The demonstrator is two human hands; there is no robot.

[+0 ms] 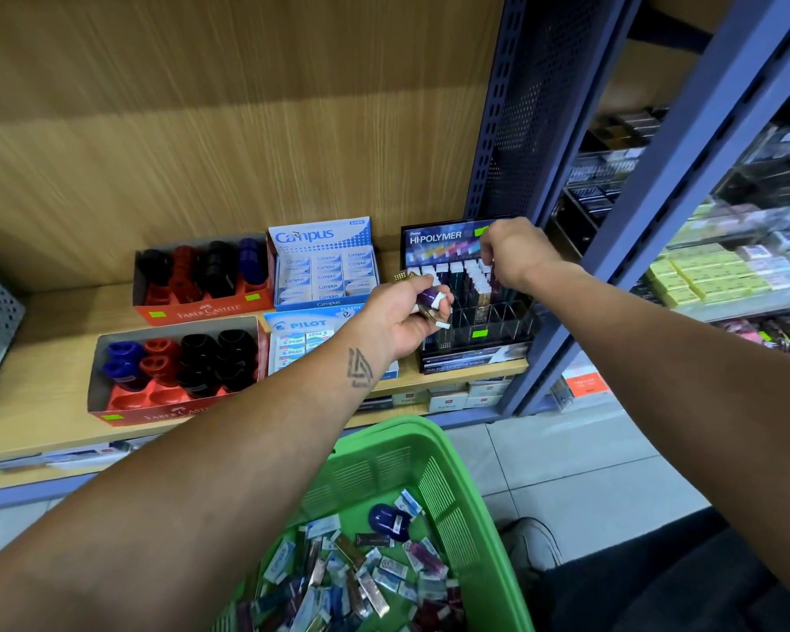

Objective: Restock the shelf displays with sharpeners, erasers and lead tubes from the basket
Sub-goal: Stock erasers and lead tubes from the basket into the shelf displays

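Observation:
My left hand (404, 312) grips a small bunch of lead tubes (431, 301), purple and gold with white caps, in front of the black Hi-Polymer lead display (457, 241). My right hand (514, 253) reaches over the display's clear slots, its fingers curled down and pinching a dark tube (492, 278) in the right rows. The green basket (384, 453) sits below my arms, holding several loose lead tubes, erasers and a blue sharpener (391, 522).
On the wooden shelf (51, 358) stand two red Faber-Castell sharpener boxes (201, 307), a Campus eraser box (325, 266) and a Pilot eraser box (302, 339). A blue metal upright (580, 285) borders the display on the right, with stocked shelves beyond.

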